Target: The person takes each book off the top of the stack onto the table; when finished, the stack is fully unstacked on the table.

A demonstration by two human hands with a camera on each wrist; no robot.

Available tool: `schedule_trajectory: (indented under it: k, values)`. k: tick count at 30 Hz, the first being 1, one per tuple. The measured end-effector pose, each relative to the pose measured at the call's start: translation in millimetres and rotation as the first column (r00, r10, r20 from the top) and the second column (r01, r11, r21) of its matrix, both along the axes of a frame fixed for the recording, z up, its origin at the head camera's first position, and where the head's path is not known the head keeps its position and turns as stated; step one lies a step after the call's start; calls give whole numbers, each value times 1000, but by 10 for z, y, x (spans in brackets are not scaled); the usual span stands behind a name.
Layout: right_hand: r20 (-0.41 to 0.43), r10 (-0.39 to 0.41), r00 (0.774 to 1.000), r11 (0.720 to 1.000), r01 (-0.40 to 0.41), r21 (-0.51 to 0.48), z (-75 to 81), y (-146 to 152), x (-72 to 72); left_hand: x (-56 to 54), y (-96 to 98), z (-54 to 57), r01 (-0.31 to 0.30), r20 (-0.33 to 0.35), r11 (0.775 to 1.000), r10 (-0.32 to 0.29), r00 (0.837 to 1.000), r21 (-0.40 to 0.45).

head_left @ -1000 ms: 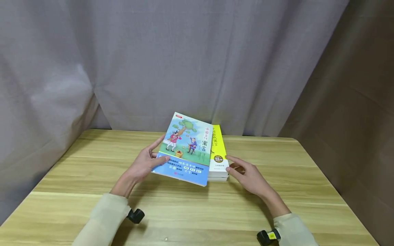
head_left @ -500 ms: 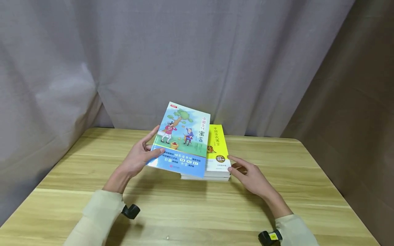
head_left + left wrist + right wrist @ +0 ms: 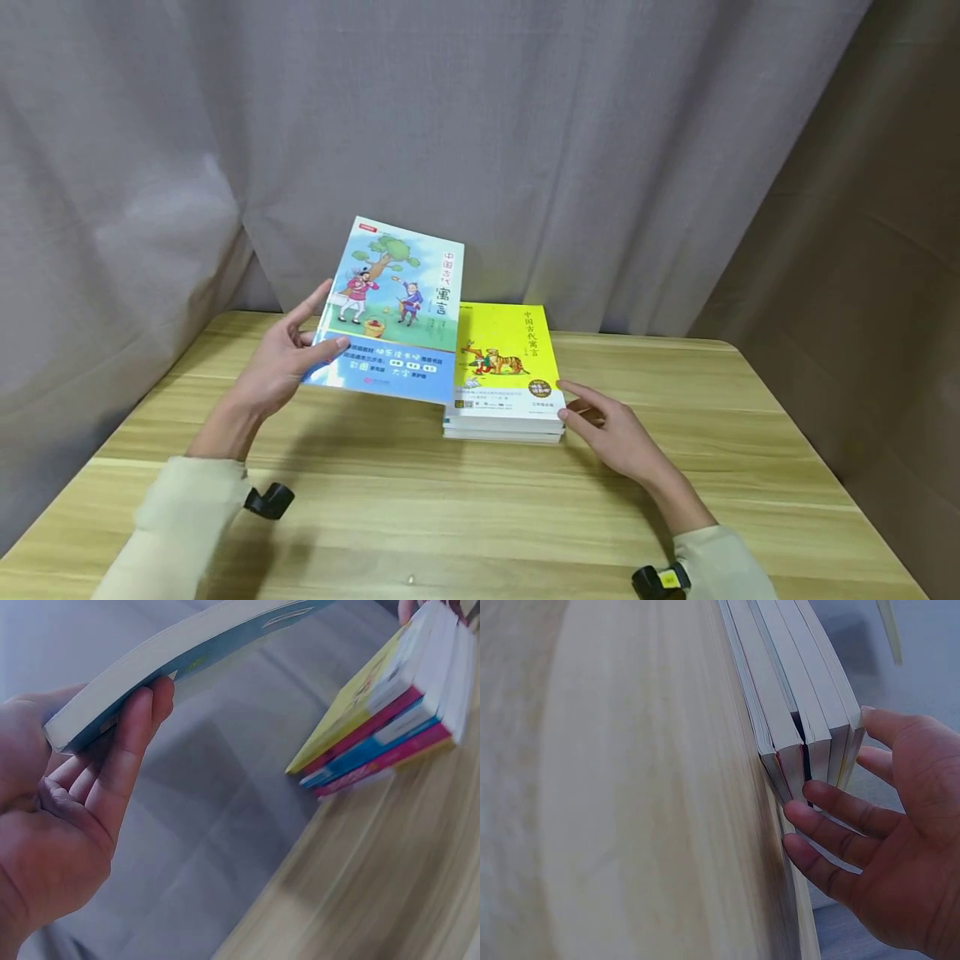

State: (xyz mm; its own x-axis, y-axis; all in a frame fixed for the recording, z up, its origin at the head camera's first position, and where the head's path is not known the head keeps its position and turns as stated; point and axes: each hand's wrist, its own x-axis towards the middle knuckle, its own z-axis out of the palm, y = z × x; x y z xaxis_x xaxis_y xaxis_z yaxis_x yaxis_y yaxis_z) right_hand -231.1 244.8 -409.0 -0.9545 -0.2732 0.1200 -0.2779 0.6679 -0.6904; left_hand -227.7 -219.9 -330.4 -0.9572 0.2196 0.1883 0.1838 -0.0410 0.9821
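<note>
In the head view my left hand (image 3: 266,371) holds a blue paperback book (image 3: 397,321) by its lower left edge, thumb on the cover and fingers underneath. This book hangs tilted above the table, its right edge overlapping the view of a stack. A yellow-covered book (image 3: 498,337) lies on top of that stack of several books (image 3: 791,690). At the stack's right front corner rests my right hand (image 3: 615,433). Its fingertips touch the book edges, loosely bent, as the right wrist view shows. From the left wrist view, the blue book's page edges (image 3: 157,652) are visible.
A light wooden table (image 3: 480,517) carries the stack near its back edge. Behind it hangs a grey curtain (image 3: 480,142), with another brownish fabric panel (image 3: 870,292) at the right. Black wrist cameras (image 3: 270,500) sit on both sleeves.
My left hand has lifted the blue book up and to the left, away from the stack, uncovering most of the yellow cover. The right hand stays at the stack's corner.
</note>
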Motion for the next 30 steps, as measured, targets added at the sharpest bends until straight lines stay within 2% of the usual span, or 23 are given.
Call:
schedule_trajectory:
  k: [5,12,22,30]
  values:
    - [2,4,1000,1000,-4,-11,0,9,0,71,-230,39,-27,-7,999,28,1000,43]
    - [-4,13,1000,1000,-13,-25,-12,39,2,143,-560,31,-66,-4,997,66,998,33]
    - [-7,15,1000,1000,-15,-10,14,27,8,185,-958,-219,-121,121,989,132,984,-90]
    - [-8,13,1000,1000,-13,-11,15,30,19,149,-1115,-402,-125,191,962,174,966,-244]
